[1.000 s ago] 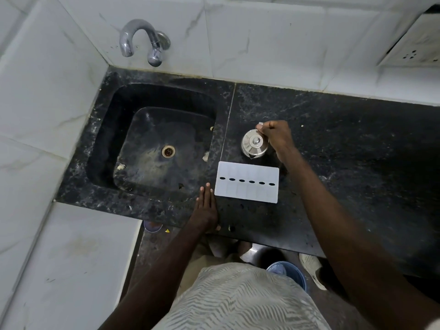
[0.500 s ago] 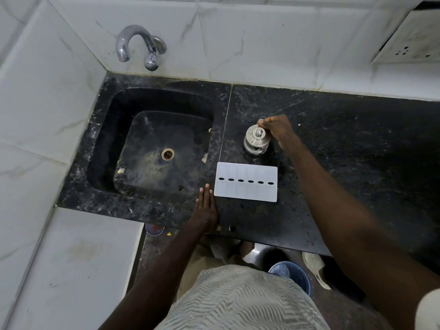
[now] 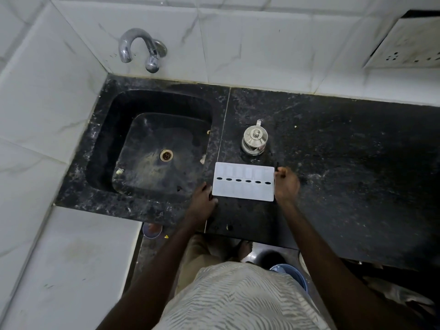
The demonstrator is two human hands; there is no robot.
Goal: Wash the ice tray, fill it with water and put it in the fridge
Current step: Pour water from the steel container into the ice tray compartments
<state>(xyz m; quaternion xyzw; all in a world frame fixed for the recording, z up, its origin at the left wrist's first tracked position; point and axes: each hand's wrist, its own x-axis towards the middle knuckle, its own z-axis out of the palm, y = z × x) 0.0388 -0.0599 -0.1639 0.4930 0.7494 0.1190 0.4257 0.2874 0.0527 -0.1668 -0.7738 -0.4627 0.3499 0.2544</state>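
Observation:
The white ice tray [image 3: 243, 181] lies upside down and flat on the black stone counter [image 3: 333, 163], just right of the sink [image 3: 152, 148]. A row of dark oval slots runs along its middle. My left hand [image 3: 202, 198] holds the tray's left short edge with curled fingers. My right hand [image 3: 287, 184], slightly blurred, curls against the right short edge. The tap [image 3: 142, 47] sticks out of the tiled wall above the sink's far left corner, with no water running.
A small steel pot with a lid [image 3: 254, 140] stands on the counter right behind the tray. A wall socket plate [image 3: 404, 48] is at the upper right. Below the counter edge are a blue bucket [image 3: 290, 273] and a steel vessel [image 3: 259, 256].
My right hand let go of the steel pot and came down to the tray's right edge. My left hand slid from the counter edge up to the tray's left edge.

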